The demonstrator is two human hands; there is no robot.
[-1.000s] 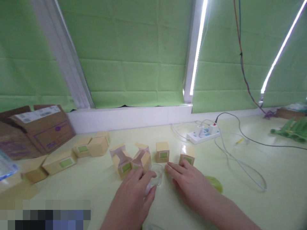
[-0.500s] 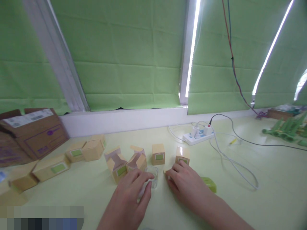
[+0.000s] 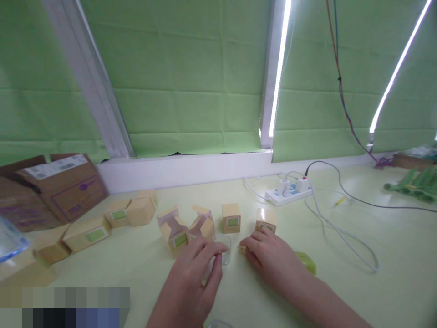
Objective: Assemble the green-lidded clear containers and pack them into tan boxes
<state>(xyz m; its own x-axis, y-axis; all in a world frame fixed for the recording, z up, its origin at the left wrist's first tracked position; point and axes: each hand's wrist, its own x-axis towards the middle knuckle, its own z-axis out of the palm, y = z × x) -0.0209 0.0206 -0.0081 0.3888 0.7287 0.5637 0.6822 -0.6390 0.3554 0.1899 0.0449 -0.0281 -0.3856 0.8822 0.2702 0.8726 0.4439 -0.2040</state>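
Observation:
My left hand [image 3: 196,278] is closed in a pinch, with thumb and forefinger tips over a small clear glass [image 3: 226,255] standing on the table. Whatever lies between those fingertips is too small to make out. My right hand [image 3: 271,255] rests on the table to the right, its fingers closed on a small pale yellow piece [image 3: 243,249]. Just behind the left hand stand two open cardboard boxes, one [image 3: 172,232] beside the other [image 3: 202,224]. A closed small box [image 3: 231,218] is behind the glass, and another [image 3: 266,218] is partly hidden by my right hand.
Several small boxes [image 3: 87,234] line the left side before a large brown carton [image 3: 75,191]. A green object [image 3: 306,263] lies beyond my right forearm. A power strip [image 3: 288,195] with cables, a yellow item [image 3: 339,201] and green tubes [image 3: 411,184] are to the right.
The view has turned slightly left. My left fingertips have drawn together over the glass, and the whitish thing seen under them earlier no longer shows. The right hand stays nearly in place.

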